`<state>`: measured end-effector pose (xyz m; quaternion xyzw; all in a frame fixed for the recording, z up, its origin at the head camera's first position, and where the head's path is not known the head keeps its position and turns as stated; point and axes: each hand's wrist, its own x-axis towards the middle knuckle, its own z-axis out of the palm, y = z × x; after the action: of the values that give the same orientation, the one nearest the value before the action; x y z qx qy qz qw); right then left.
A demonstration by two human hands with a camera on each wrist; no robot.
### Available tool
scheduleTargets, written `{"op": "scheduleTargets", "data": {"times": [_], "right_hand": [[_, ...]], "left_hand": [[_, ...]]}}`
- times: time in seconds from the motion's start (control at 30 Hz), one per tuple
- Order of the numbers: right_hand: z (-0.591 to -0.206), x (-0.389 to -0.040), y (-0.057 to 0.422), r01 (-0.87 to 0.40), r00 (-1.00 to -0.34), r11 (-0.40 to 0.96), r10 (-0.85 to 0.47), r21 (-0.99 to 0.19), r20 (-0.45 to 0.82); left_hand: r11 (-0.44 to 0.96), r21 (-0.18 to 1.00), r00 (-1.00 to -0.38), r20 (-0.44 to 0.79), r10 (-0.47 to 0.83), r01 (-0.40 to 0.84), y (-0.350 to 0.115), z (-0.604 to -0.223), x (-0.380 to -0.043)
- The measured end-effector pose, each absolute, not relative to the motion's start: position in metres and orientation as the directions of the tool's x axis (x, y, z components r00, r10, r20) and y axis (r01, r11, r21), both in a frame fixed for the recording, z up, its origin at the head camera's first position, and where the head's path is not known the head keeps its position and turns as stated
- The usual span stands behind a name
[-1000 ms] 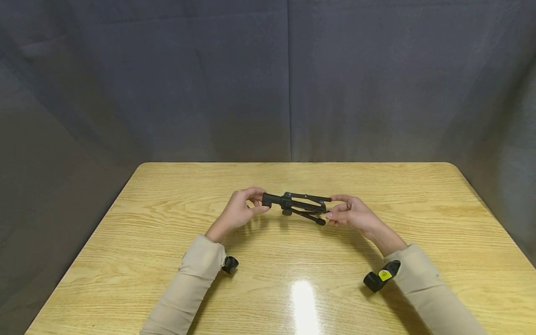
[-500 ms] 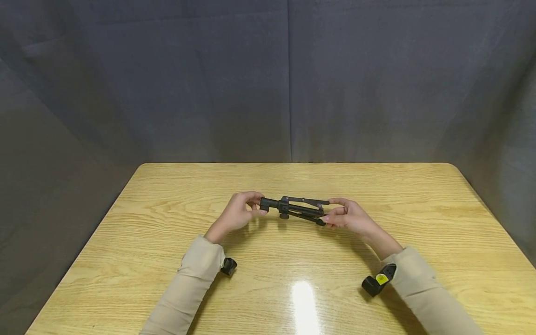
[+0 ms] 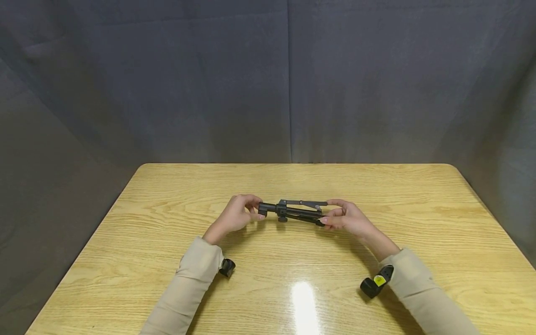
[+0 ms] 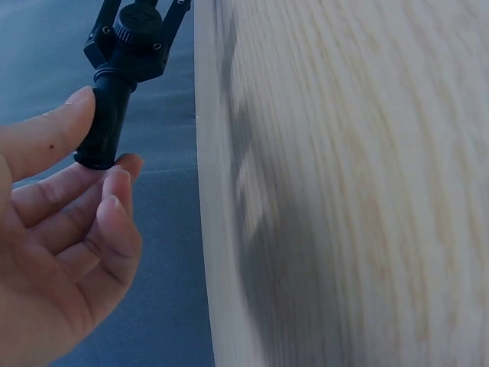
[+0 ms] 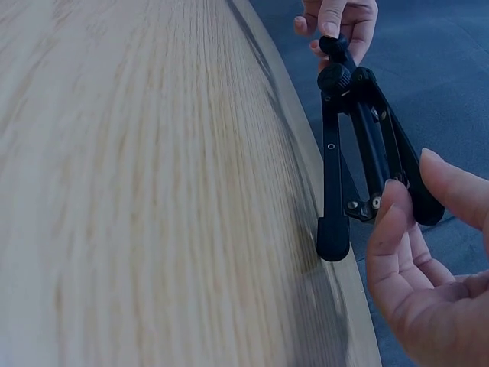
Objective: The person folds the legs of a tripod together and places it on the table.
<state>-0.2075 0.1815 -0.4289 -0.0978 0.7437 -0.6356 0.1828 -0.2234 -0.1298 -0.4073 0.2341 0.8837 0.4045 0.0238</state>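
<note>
A small black tripod (image 3: 298, 211) is held level above the table between both hands, its legs partly folded and pointing right. My left hand (image 3: 237, 214) pinches the tube at its head end; in the left wrist view the thumb and fingers of the left hand (image 4: 69, 206) lie on either side of that black tube (image 4: 107, 126). At the leg ends, my right hand (image 3: 349, 218) holds the feet. From the right wrist, the right hand (image 5: 428, 283) has thumb and fingers about one foot, while another leg (image 5: 333, 191) stands free of them. A round knob (image 5: 334, 79) sits near the hub.
The wooden table (image 3: 276, 260) spreads under both arms, with a bright reflection near its front. Dark grey cloth (image 3: 201, 93) hangs behind it and at the sides. Black devices (image 3: 372, 286) are strapped at both sleeved wrists.
Both hands have shifted slightly left and down in the head view with the tripod. Its legs appear closer together, and my right hand has come nearer to the left one.
</note>
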Motion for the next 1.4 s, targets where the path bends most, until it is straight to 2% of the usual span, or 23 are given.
{"op": "scheduleTargets", "data": {"times": [0.43,0.7,1.03,1.4], "right_hand": [[-0.425,-0.209,0.175,0.096,-0.919,0.175,-0.361,-0.98,-0.155],[-0.425,-0.211,0.173,0.117,-0.92,0.193,-0.349,-0.974,-0.179],[-0.426,-0.21,0.167,0.092,-0.929,0.218,-0.331,-0.971,-0.163],[-0.426,-0.211,0.164,0.094,-0.934,0.266,-0.309,-0.959,-0.178]], "left_hand": [[0.635,0.675,-0.891,0.075,0.448,0.376,-0.132,-0.407,-0.224],[0.66,0.676,-0.885,-0.026,0.465,0.327,-0.133,-0.411,-0.225],[0.688,0.618,-0.866,-0.022,0.499,0.38,-0.134,-0.412,-0.226],[0.721,0.595,-0.875,-0.062,0.48,0.354,-0.133,-0.414,-0.228]]}}
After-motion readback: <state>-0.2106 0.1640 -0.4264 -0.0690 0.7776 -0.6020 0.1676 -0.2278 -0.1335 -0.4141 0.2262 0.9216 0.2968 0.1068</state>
